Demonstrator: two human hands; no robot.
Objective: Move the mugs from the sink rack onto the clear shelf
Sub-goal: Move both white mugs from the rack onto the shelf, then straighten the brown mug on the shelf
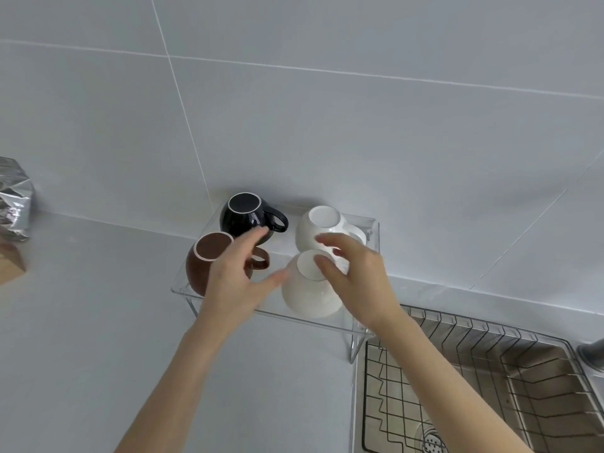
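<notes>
Several mugs stand upside down on the clear shelf [183, 291] against the wall: a black mug [243, 219] at the back left, a brown mug [204, 263] at the front left, a white mug [322, 228] at the back right and another white mug [309, 291] at the front right. My left hand [237, 279] hovers open between the brown mug and the front white mug, its thumb near that white mug's side. My right hand [356, 276] is over the front white mug, fingers spread on its base and handle side. The handle is hidden.
A wire sink rack [490, 387] sits in the steel sink at the lower right, with no mugs in the visible part. A faucet part [593, 353] shows at the right edge. A silver foil bag [14, 199] and a wooden block [11, 266] stand at the left on the grey counter.
</notes>
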